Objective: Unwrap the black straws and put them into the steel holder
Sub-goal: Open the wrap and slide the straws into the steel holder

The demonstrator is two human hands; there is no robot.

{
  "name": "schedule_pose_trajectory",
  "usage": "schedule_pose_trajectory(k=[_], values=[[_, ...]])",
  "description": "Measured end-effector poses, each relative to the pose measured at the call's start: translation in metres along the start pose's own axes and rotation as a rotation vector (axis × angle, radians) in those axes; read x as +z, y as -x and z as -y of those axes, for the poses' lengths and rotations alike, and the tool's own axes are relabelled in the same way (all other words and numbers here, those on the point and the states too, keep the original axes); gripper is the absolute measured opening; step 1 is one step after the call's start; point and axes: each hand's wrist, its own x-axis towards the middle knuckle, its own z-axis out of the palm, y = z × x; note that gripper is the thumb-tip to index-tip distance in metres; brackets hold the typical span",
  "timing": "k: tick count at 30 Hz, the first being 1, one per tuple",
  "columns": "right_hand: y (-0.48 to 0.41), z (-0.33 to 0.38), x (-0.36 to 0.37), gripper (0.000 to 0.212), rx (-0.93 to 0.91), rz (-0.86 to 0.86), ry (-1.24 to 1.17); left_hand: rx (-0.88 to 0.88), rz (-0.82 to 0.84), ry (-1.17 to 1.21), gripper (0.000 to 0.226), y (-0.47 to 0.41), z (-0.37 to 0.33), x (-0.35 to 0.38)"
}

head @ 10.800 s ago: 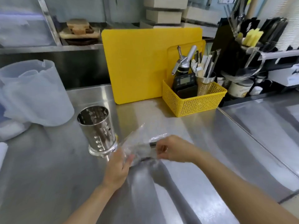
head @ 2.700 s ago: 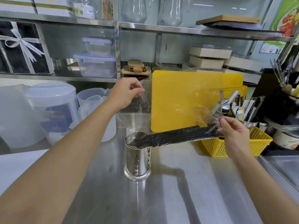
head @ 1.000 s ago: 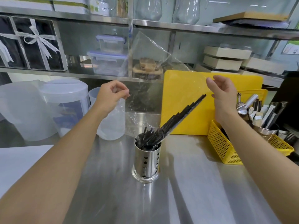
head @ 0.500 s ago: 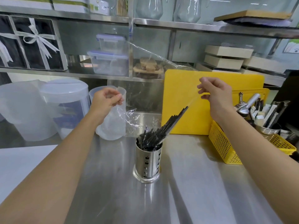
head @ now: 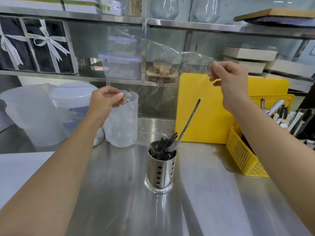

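The perforated steel holder (head: 161,172) stands upright in the middle of the steel counter. Several black straws (head: 162,150) lie sunk inside it, their tips near the rim. One straw (head: 190,119) still sticks out, slanting up to the right. Above the holder hangs the clear plastic wrapper (head: 153,68), stretched wide between my hands. My left hand (head: 106,101) pinches its left edge at about the height of the jug rim. My right hand (head: 228,80) pinches its right corner, higher up and in front of the yellow board.
A clear measuring jug (head: 121,120) and white plastic tubs (head: 42,113) stand left of the holder. A yellow cutting board (head: 213,113) leans at the back. A yellow basket (head: 245,154) of utensils sits at the right. Shelves with boxes run behind.
The straws have slid down out of the wrapper into the holder; only one still leans out. My right hand has lifted the wrapper's corner higher.
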Motion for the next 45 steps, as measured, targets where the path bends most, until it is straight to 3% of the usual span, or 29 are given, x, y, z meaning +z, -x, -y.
schedule_pose_trajectory(k=[8, 18, 25, 31, 36, 45], values=[[-0.003, 0.004, 0.007, 0.021, -0.159, 0.114, 0.229, -0.023, -0.003, 0.018, 0.017, 0.001, 0.002, -0.007], [-0.012, 0.002, 0.011, 0.021, -0.269, 0.064, 0.387, 0.007, -0.025, -0.037, 0.022, 0.001, 0.007, -0.003], [-0.014, -0.008, 0.015, 0.022, -0.217, 0.005, 0.346, -0.006, 0.048, -0.042, 0.023, -0.005, -0.002, 0.009], [-0.019, -0.008, 0.007, 0.028, -0.218, -0.077, 0.296, -0.042, 0.01, -0.003, 0.022, -0.004, -0.001, 0.013], [-0.021, -0.009, -0.002, 0.017, -0.22, -0.088, 0.259, -0.011, -0.001, 0.006, 0.018, -0.004, -0.008, 0.013], [-0.029, 0.01, -0.023, 0.023, -0.231, -0.137, 0.174, 0.063, 0.043, 0.09, 0.017, -0.011, -0.026, 0.014]])
